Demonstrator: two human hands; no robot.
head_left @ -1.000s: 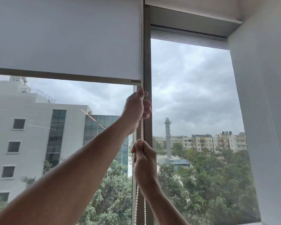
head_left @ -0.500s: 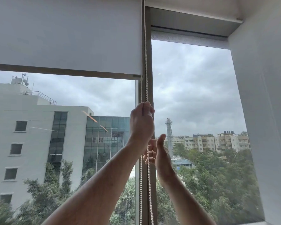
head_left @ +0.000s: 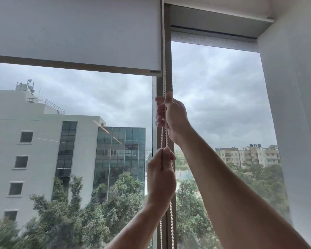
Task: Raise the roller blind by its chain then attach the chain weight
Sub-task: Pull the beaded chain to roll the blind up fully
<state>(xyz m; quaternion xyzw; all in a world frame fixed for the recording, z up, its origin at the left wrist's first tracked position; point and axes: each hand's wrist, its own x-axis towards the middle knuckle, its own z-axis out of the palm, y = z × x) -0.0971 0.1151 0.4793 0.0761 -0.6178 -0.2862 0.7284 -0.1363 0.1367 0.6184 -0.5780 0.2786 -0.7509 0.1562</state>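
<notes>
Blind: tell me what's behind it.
Behind the blind nothing shows; its fabric covers the upper glass. Below its bottom bar appear cloudy sky and a white building. The chain hangs beside it.

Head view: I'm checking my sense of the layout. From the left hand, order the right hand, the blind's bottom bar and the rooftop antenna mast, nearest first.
From the left hand, low on the chain:
1. Right hand, just above.
2. Blind's bottom bar, higher, up-left.
3. Rooftop antenna mast, outside, far left.
</notes>
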